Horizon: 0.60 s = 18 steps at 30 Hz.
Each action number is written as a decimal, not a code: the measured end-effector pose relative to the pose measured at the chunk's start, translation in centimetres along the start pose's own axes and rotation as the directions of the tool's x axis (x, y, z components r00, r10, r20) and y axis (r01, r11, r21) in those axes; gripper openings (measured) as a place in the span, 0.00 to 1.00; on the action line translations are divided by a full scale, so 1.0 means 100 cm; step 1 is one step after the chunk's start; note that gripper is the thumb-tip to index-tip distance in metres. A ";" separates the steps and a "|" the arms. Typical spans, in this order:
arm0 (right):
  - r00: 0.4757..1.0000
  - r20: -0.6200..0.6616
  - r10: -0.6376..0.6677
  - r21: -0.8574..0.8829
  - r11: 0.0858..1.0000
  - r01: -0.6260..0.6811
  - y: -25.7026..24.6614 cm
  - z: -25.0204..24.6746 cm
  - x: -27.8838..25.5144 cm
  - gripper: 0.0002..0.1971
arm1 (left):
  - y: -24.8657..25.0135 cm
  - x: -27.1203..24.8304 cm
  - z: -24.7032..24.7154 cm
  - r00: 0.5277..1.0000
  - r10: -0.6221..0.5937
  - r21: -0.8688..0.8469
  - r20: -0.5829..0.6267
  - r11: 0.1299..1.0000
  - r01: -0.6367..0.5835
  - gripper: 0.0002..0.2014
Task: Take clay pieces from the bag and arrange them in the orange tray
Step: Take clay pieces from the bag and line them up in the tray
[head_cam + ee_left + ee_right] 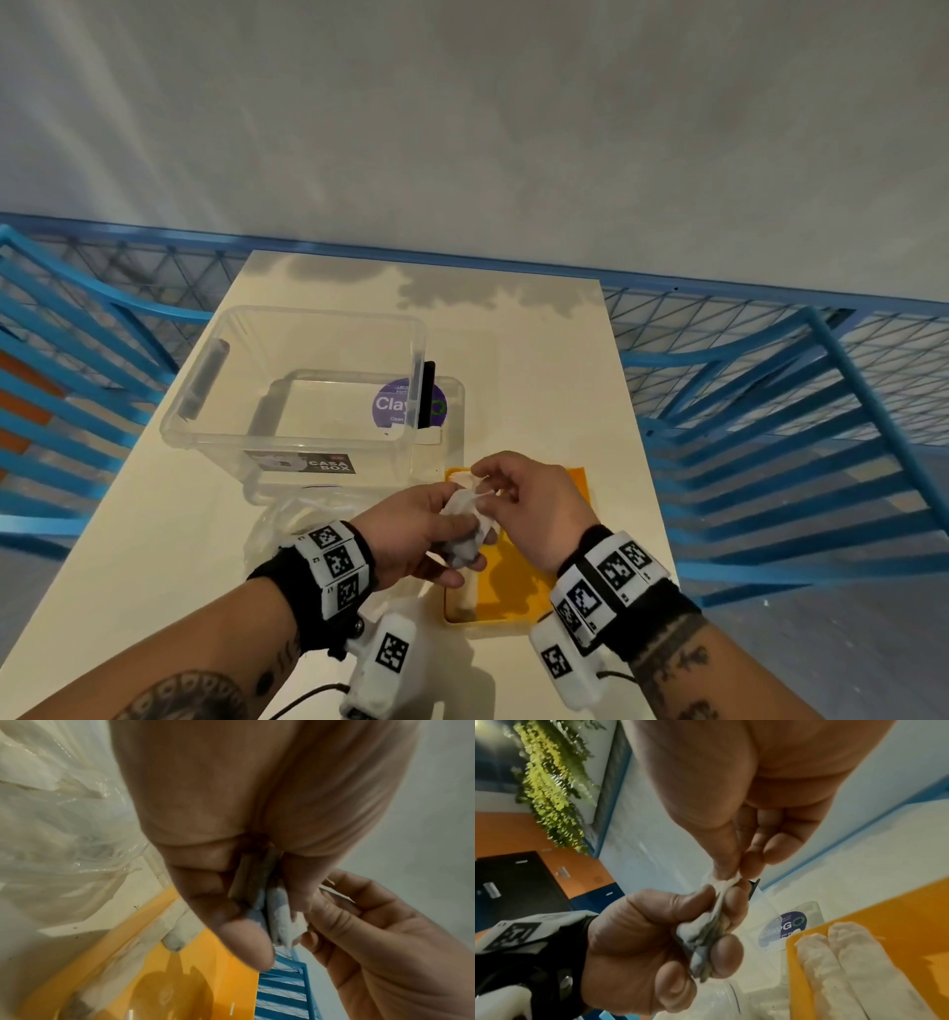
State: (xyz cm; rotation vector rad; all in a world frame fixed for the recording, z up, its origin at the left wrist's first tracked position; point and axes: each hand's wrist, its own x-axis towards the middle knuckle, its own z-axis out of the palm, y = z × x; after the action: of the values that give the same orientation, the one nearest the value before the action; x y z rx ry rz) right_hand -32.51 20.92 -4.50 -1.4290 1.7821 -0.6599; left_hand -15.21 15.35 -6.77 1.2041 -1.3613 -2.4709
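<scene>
Cream table (pixel 539 360), wrapped clay piece (pixel 467 519) gripped by left hand (pixel 416 534), right hand (pixel 524 498) pinching wrapper

A clear plastic storage box (pixel 292 385) (labelled "Casa Box") sits on a cream table (pixel 539 370), flanked by blue railings (pixel 770 411).

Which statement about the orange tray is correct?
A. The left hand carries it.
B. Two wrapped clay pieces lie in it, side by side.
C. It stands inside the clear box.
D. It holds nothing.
B: in the right wrist view two wrapped pieces lie side by side in the tray, while the left hand grips another wrapped piece that the right hand pinches by its wrap.
</scene>
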 end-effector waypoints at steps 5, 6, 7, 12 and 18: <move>0.996 -0.080 0.034 0.053 0.998 -0.030 0.012 0.014 -0.001 0.08 | -0.005 0.005 -0.005 0.985 0.085 0.009 -0.149 0.996 -0.085 0.12; 0.996 -0.077 0.035 0.051 0.998 -0.032 0.014 0.016 -0.001 0.06 | -0.006 0.006 -0.007 0.980 0.086 0.014 -0.179 0.996 -0.084 0.13; 0.997 -0.072 0.036 0.042 0.999 -0.033 0.016 0.018 -0.001 0.05 | -0.008 0.008 -0.009 0.976 0.084 0.016 -0.200 0.996 -0.082 0.14; 0.997 -0.047 0.057 -0.022 0.998 -0.059 0.028 0.012 -0.001 0.06 | -0.011 0.009 -0.017 0.958 0.058 -0.074 -0.281 0.994 -0.082 0.07; 0.967 0.168 0.191 -0.357 0.926 -0.121 0.063 0.011 0.001 0.04 | -0.021 0.010 -0.038 0.936 -0.015 -0.222 -0.351 0.973 -0.067 0.09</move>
State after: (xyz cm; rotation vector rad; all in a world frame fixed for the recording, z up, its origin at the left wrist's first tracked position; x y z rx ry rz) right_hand -35.38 22.42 -10.06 -1.4974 1.8876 -0.1147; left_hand -12.77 13.60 -10.09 1.4659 -0.9619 -2.1797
